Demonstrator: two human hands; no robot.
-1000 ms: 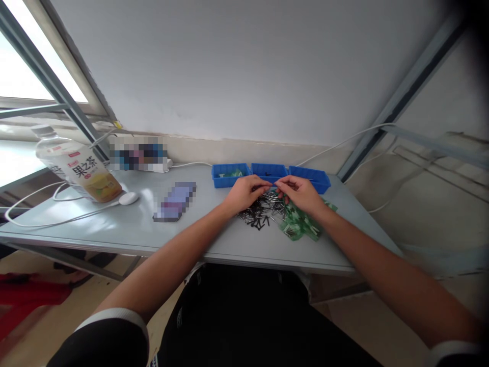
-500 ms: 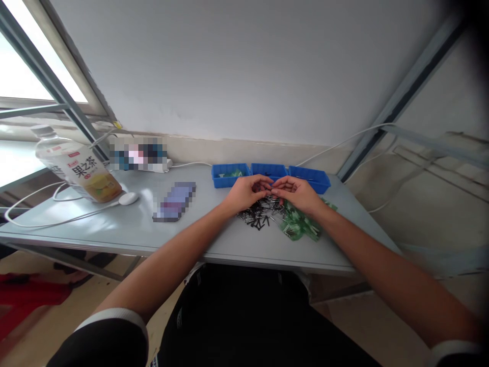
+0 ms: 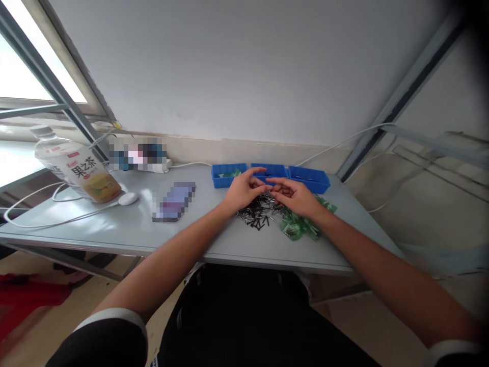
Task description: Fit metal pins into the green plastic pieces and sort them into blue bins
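Black pins [image 3: 256, 216] lie in a loose heap on the grey counter [image 3: 114, 224], directly under the two hands and a little toward the person. The pins are short and thin and point in every direction, so the heap has no common long axis.

The left hand [image 3: 240, 191] comes from the left side and the right hand [image 3: 296, 196] from the right. Their fingertips meet just above the far edge of the heap. The fingers of both hands are half curled toward each other, and one finger of the left hand is lifted toward the bins. If a pin or another small piece is held between the fingertips, it is too small to see, so I cannot tell if the fingers are grasping something.

The left hand is above the pins. The right hand is above the border between the pins and a heap of green plastic pieces [image 3: 301, 227], which touches the pins on their right side.

Behind the hands, near the wall, three blue bins stand in one row: the left bin [image 3: 229, 176], the middle bin [image 3: 273, 169] and the right bin [image 3: 311, 178]. The middle bin is just beyond the fingertips.

Well apart on the left are a blurred phone [image 3: 173, 201], a tea bottle [image 3: 78, 171] lying on its side and a white cable [image 3: 46, 221].
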